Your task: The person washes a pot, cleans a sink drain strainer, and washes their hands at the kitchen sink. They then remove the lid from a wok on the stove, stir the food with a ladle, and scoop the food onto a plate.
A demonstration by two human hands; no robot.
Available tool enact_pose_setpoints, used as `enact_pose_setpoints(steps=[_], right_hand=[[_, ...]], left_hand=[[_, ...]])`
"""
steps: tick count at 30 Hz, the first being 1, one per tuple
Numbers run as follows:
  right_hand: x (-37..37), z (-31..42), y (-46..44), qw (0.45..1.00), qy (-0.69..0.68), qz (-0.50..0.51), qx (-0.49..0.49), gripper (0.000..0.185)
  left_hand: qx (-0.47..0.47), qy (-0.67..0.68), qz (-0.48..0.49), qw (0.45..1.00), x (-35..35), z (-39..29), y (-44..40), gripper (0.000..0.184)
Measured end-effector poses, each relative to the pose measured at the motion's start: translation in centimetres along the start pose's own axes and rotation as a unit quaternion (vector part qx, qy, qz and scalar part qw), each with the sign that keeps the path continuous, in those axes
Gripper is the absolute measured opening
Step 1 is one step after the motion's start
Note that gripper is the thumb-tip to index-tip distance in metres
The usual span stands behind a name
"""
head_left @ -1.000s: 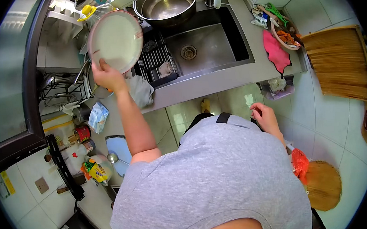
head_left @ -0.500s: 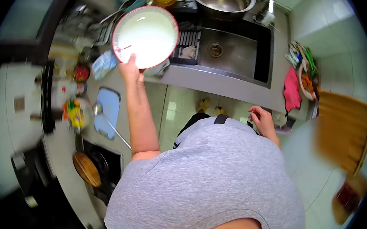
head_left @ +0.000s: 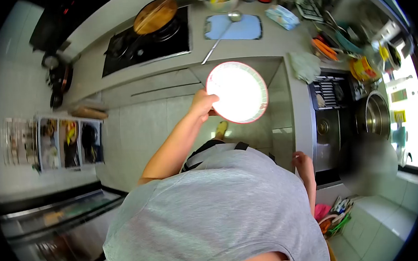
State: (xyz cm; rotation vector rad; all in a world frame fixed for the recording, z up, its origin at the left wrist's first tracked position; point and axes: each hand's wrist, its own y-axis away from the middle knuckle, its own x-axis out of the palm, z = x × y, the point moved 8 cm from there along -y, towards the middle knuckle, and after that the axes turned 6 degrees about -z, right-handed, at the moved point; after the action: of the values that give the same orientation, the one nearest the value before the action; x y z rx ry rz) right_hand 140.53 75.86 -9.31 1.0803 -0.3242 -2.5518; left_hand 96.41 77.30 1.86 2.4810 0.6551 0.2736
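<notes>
My left hand [head_left: 203,105] grips the edge of a white plate [head_left: 238,92] with a red rim, thumb on its upper face. The plate is out in front of my body, over the floor, with its face toward me and bright with glare. My right hand [head_left: 303,163] hangs at my right side beside the sink counter's edge, its fingers loosely curled and apart, nothing visible in them. A ladle [head_left: 234,16] lies across a blue cutting board [head_left: 255,28] on the counter beyond the plate.
A wooden-lidded pan [head_left: 155,16] sits on the black stove [head_left: 138,53] at the upper left. On the right are the sink [head_left: 327,144], a large metal pot [head_left: 376,114] and a pale cloth [head_left: 304,66]. A storage rack [head_left: 68,143] stands at the left.
My body has turned left, so the sink is now at my right and the stove ahead. The plate, still in my left hand, has moved from near the sink to before the stove counter.
</notes>
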Motion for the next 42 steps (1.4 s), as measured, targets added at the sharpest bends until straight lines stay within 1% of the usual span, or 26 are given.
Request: enact_pose_setpoints(steps=[1,3,4,6,8,9,11,12,13,14,15,17,19,20,21,22,23,25,27,28,29,31,33,37,40,42], right_hand=[[0.2,1.4,-1.3,0.997,0.049,-0.025,-0.062,0.020],[1.7,4.2,-4.0,0.992,0.078,-0.010,-0.103,0.021],[2.5,7.1,-5.0,0.987,0.081,-0.016,-0.137,0.022],[4.9,13.0,-6.5,0.979,0.090,-0.019,-0.182,0.022],[9.2,18.8,-7.3,0.972,0.098,0.054,-0.208,0.023],[11.3,21.1,-7.7,0.969,0.103,0.057,-0.215,0.023],[16.9,25.1,-8.1,0.958,0.123,0.137,-0.220,0.024],[19.5,27.5,-7.9,0.945,0.131,0.165,-0.250,0.024],[21.4,30.1,-8.0,0.944,0.133,0.161,-0.253,0.024],[24.0,32.8,-7.4,0.932,0.135,0.199,-0.273,0.024],[26.3,35.0,-6.7,0.917,0.136,0.240,-0.288,0.024],[30.4,38.1,-6.9,0.908,0.141,0.260,-0.298,0.024],[33.3,41.3,-7.1,0.897,0.144,0.276,-0.312,0.024],[34.4,42.7,-7.1,0.890,0.169,0.276,-0.322,0.025],[35.4,43.9,-7.1,0.882,0.192,0.275,-0.330,0.025],[36.1,45.0,-7.1,0.883,0.192,0.275,-0.328,0.025],[36.6,45.7,-7.2,0.885,0.204,0.278,-0.312,0.026],[38.1,46.9,-7.7,0.889,0.216,0.278,-0.294,0.027],[39.9,46.5,-8.2,0.866,0.284,0.306,-0.276,0.027],[40.5,46.9,-8.4,0.865,0.290,0.306,-0.272,0.027],[41.3,47.5,-8.4,0.851,0.299,0.322,-0.288,0.027],[42.8,48.5,-9.2,0.832,0.313,0.342,-0.304,0.027],[44.3,50.3,-10.2,0.809,0.325,0.343,-0.350,0.028],[46.5,53.4,-13.2,0.809,0.333,0.353,-0.332,0.027],[49.0,54.5,-16.3,0.798,0.317,0.366,-0.359,0.026],[50.1,55.4,-18.0,0.785,0.289,0.362,-0.412,0.025]], left_hand=[[0.004,0.017,-0.011,1.000,-3.1,1.2,0.6,0.038],[0.071,0.057,-0.076,0.993,-9.9,2.8,0.6,0.037],[0.074,0.072,-0.084,0.991,-12.3,2.9,1.6,0.037],[0.027,0.098,-0.159,0.982,-18.1,3.9,3.4,0.045],[0.032,0.134,-0.184,0.973,-22.9,4.1,4.6,0.046],[0.033,0.158,-0.204,0.966,-25.7,4.5,5.1,0.047],[0.050,0.183,-0.214,0.958,-31.2,5.8,5.4,0.048],[0.067,0.205,-0.227,0.950,-34.2,6.4,5.8,0.048],[0.086,0.226,-0.239,0.940,-37.1,6.5,6.2,0.048],[0.088,0.230,-0.237,0.940,-39.8,6.8,6.4,0.048],[0.089,0.251,-0.260,0.928,-42.7,7.4,7.1,0.047],[0.082,0.276,-0.283,0.915,-47.7,9.3,8.5,0.046],[0.112,0.300,-0.350,0.880,-52.8,10.1,9.9,0.048],[0.112,0.301,-0.349,0.880,-54.4,10.2,10.4,0.048],[0.098,0.303,-0.390,0.864,-56.1,10.2,11.6,0.048],[0.083,0.302,-0.430,0.847,-57.6,10.5,12.8,0.048],[0.081,0.301,-0.429,0.848,-58.8,11.0,13.2,0.048],[0.078,0.338,-0.453,0.821,-61.6,12.2,14.0,0.048],[0.048,0.349,-0.464,0.813,-63.2,13.2,14.3,0.047],[0.037,0.375,-0.471,0.797,-63.7,13.8,14.4,0.048],[0.026,0.402,-0.479,0.780,-64.0,14.4,14.5,0.049],[0.031,0.416,-0.484,0.769,-64.3,15.0,14.1,0.052],[0.059,0.455,-0.488,0.742,-64.0,15.0,13.9,0.054],[0.032,0.477,-0.501,0.722,-63.4,14.9,13.4,0.058],[0.020,0.465,-0.498,0.732,-64.1,14.5,12.4,0.063],[0.047,0.438,-0.447,0.778,-63.8,12.1,11.1,0.066]])
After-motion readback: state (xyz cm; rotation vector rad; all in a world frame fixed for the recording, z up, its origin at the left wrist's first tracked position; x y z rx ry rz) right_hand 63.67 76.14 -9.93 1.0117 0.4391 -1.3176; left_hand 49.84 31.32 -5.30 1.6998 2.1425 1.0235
